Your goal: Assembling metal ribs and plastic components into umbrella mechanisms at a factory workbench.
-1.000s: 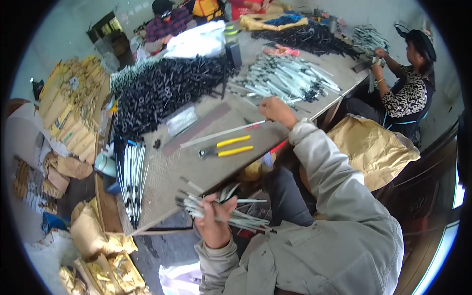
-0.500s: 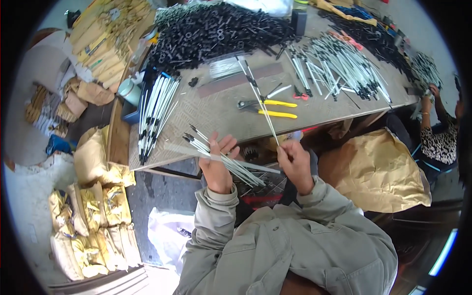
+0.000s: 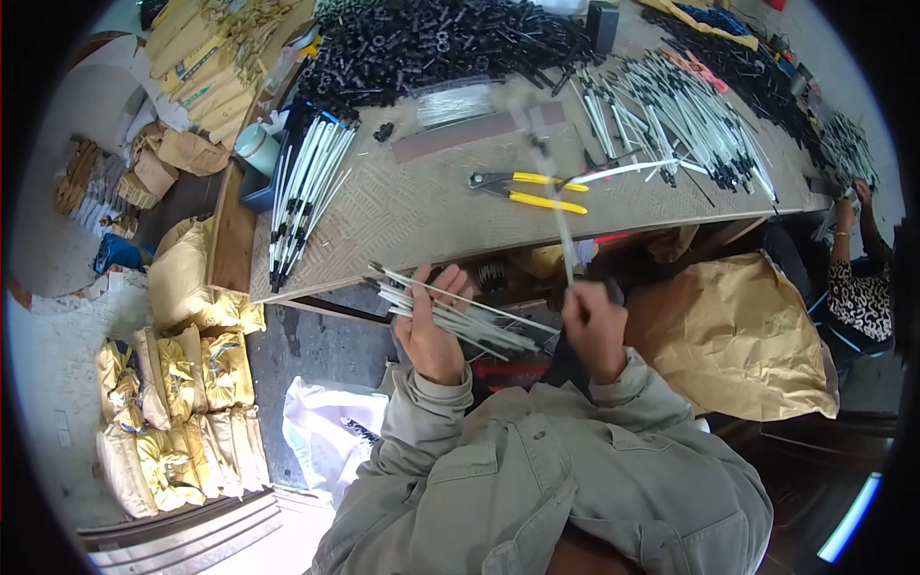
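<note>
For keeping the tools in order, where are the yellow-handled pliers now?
The pliers lie on the table in the head view, right of centre, between the brown strip and the right hand.

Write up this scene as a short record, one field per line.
Left hand: holds a bundle of pale rods, fingers partly open
Right hand: holds a pale strip, motion-blurred
Table, middle: yellow-handled pliers
Table, right: pile of white-and-black rods
Table, left: white rods with black pieces
Table, back: heap of black parts
Off table, right: crumpled brown paper
</note>
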`<state>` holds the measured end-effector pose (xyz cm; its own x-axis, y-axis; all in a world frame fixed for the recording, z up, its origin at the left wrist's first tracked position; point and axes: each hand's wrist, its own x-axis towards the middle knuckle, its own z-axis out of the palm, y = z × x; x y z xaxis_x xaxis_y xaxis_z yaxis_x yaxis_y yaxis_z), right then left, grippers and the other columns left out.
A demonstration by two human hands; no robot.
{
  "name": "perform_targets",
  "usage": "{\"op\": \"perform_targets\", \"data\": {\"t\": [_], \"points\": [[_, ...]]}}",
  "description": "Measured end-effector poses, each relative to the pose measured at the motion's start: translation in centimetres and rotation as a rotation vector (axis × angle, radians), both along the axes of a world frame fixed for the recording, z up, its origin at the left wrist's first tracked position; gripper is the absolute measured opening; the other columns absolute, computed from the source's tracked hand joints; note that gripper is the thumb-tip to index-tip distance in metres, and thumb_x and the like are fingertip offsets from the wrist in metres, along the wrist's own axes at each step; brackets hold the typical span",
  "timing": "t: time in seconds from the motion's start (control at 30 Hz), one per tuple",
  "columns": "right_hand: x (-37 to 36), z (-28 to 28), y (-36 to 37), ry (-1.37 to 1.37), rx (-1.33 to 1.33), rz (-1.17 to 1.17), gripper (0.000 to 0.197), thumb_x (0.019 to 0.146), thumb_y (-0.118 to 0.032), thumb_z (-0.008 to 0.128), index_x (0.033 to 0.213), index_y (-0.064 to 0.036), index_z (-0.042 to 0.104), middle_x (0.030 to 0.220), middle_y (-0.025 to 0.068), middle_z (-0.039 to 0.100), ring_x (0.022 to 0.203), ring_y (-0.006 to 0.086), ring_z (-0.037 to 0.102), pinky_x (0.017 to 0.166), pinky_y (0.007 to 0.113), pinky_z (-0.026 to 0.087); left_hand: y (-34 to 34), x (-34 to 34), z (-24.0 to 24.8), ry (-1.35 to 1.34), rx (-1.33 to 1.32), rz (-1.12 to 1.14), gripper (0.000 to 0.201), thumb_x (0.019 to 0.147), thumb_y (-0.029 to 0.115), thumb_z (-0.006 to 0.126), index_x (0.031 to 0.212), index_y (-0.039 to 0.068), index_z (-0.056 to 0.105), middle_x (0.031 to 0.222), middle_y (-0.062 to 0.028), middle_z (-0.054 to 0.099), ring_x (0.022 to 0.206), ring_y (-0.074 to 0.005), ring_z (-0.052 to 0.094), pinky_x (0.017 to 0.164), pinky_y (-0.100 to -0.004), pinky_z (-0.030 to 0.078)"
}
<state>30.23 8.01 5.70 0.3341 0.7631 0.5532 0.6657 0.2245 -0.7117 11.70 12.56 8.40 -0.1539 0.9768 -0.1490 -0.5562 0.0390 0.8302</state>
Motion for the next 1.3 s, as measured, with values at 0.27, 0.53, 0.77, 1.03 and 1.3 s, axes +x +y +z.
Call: {"op": "perform_targets", "data": {"t": [0.27, 0.53, 0.77, 1.03, 1.3], "points": [[-2.4, -1.2, -4.0, -0.424, 0.167, 0.586, 0.023, 0.071, -0.005, 0.064, 0.092, -0.0005, 0.055, 0.062, 0.0043, 0.052, 0.050, 0.0176, 0.054, 0.046, 0.029, 0.043, 1.4, 0.5, 2.7, 0.114, 0.093, 0.107, 0.032, 0.094, 0.022, 0.045, 0.114, -0.003, 0.051, 0.072, -0.0076, 0.057, 0.059, -0.0126, 0.053, 0.053, -0.0269, 0.046], [1.1, 1.2, 0.2, -0.168, 0.014, 0.689, 0.005, 0.079, -0.007, 0.061, 0.083, -0.0045, 0.059, 0.065, 0.0073, 0.055, 0.052, 0.0221, 0.055, 0.049, 0.031, 0.044, 2.5, -2.2, 2.9, -0.096, 0.051, 0.217, 0.025, 0.090, 0.011, 0.051, 0.114, 0.003, 0.049, 0.073, -0.0069, 0.058, 0.055, -0.0135, 0.051, 0.051, -0.0244, 0.041], [14.2, 3.7, 17.2, -0.231, 0.006, -0.133, 0.021, 0.082, -0.022, 0.060, 0.081, -0.0005, 0.062, 0.070, 0.0160, 0.060, 0.062, 0.0280, 0.059, 0.057, 0.036, 0.045, -1.5, -3.1, 4.7, -0.375, 0.375, -0.418, 0.020, 0.093, 0.024, 0.047, 0.107, 0.009, 0.048, 0.086, -0.0158, 0.062, 0.084, -0.0313, 0.063, 0.077, -0.0463, 0.051], [17.1, 3.7, 24.0, -0.662, -0.564, -0.413, 0.022, 0.075, -0.022, 0.055, 0.085, -0.0055, 0.067, 0.084, 0.0147, 0.066, 0.079, 0.0330, 0.065, 0.069, 0.044, 0.050, -3.5, -3.0, 5.5, -0.099, 0.531, -0.582, 0.022, 0.093, 0.031, 0.047, 0.095, 0.009, 0.042, 0.095, -0.0268, 0.059, 0.095, -0.0388, 0.059, 0.083, -0.0560, 0.046], [17.9, 6.1, 20.8, -0.304, -0.244, -0.504, 0.022, 0.075, -0.030, 0.057, 0.077, -0.0100, 0.067, 0.073, 0.0145, 0.064, 0.071, 0.0310, 0.063, 0.062, 0.040, 0.049, -2.2, -0.5, 3.8, 0.083, 0.196, -0.510, 0.024, 0.095, 0.022, 0.043, 0.091, 0.001, 0.052, 0.079, -0.0161, 0.061, 0.060, -0.0193, 0.055, 0.057, -0.0299, 0.046]]}}
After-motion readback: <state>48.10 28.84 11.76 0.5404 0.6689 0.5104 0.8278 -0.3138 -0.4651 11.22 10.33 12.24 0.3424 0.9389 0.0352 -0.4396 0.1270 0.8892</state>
